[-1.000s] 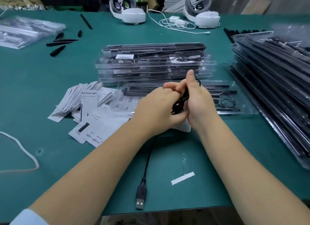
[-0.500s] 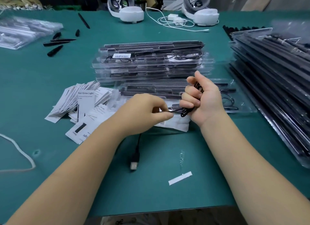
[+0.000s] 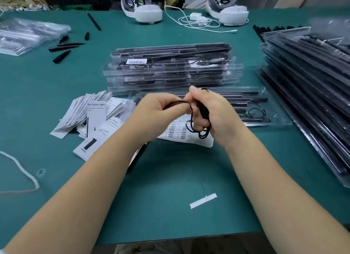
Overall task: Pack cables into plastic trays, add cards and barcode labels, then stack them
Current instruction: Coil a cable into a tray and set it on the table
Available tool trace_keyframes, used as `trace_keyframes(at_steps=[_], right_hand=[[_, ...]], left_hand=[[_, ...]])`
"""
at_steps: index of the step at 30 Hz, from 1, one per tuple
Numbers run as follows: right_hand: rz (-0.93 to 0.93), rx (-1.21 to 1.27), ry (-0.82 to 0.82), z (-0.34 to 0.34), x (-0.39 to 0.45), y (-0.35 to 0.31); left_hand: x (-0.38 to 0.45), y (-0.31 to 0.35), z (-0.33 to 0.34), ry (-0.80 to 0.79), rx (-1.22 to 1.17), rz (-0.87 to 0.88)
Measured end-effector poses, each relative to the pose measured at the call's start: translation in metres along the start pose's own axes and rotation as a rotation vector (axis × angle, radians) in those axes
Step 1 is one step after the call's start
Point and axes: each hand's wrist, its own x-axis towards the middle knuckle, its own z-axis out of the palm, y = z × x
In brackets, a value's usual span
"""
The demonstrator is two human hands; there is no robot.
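Observation:
My right hand (image 3: 214, 113) grips a coiled bundle of thin black cable (image 3: 198, 128), with loops hanging below its fingers. My left hand (image 3: 157, 111) pinches a strand of that same cable and holds it against the right hand. Behind both hands lies an open clear plastic tray (image 3: 265, 109) with black parts and a small cable loop in it. A stack of packed trays (image 3: 170, 70) stands further back, with a barcode label (image 3: 136, 61) on top. White cards (image 3: 91, 111) lie spread at the left. A sheet of barcode labels (image 3: 178, 132) lies under my hands.
A tall slanted pile of trays (image 3: 312, 83) fills the right side. Clear bags (image 3: 28, 35) and loose black pieces (image 3: 62, 49) sit at the far left. Two white headsets (image 3: 147, 13) with a white charger cable stand at the back. A white paper strip (image 3: 203, 200) lies near the front edge.
My left hand has moved up and right to meet the right hand, drawing more cable into the coil. The USB plug that lay on the mat is now hidden under my left forearm.

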Motion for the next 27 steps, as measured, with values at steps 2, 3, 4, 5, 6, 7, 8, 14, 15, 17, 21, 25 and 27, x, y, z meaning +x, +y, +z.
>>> trace_keyframes(at_steps=[2,3,4,5,6,7,8,14,15,17,21,25,27], right_hand=[[-0.01,-0.159,0.065,0.006,-0.002,0.001],[-0.013,-0.22,0.086,0.008,-0.003,0.002],[-0.019,-0.249,0.096,0.009,-0.003,0.003],[-0.027,-0.25,0.096,0.011,-0.004,0.003],[-0.035,-0.239,0.089,0.012,-0.005,0.003],[-0.044,-0.234,0.083,0.012,-0.006,0.002],[-0.053,-0.238,0.084,0.013,-0.006,0.002],[0.014,-0.153,0.104,0.018,-0.005,0.007],[0.042,-0.105,0.102,0.018,-0.005,0.007],[0.103,-0.015,0.096,0.015,-0.004,0.006],[0.147,0.003,0.069,0.011,-0.003,0.005],[0.187,-0.145,-0.003,0.009,-0.003,0.006],[0.255,-0.105,-0.102,0.005,-0.004,0.003]], left_hand=[[-0.004,0.0,0.005,-0.008,0.162,0.17],[-0.006,0.001,0.009,-0.044,0.175,0.211],[-0.008,0.001,0.013,-0.066,0.161,0.222],[-0.008,0.002,0.016,-0.072,0.117,0.207],[-0.008,0.002,0.017,-0.071,0.065,0.184],[-0.008,0.003,0.016,-0.068,0.038,0.171],[-0.008,0.004,0.014,-0.066,0.06,0.177],[-0.006,0.005,-0.009,-0.085,0.402,0.269],[-0.006,0.006,-0.014,-0.145,0.319,0.231],[-0.004,0.007,-0.027,-0.213,0.167,0.129],[-0.001,0.001,-0.038,-0.152,0.238,0.122],[-0.002,0.0,-0.035,-0.21,0.397,0.168],[-0.003,0.001,-0.037,-0.228,0.479,0.205]])
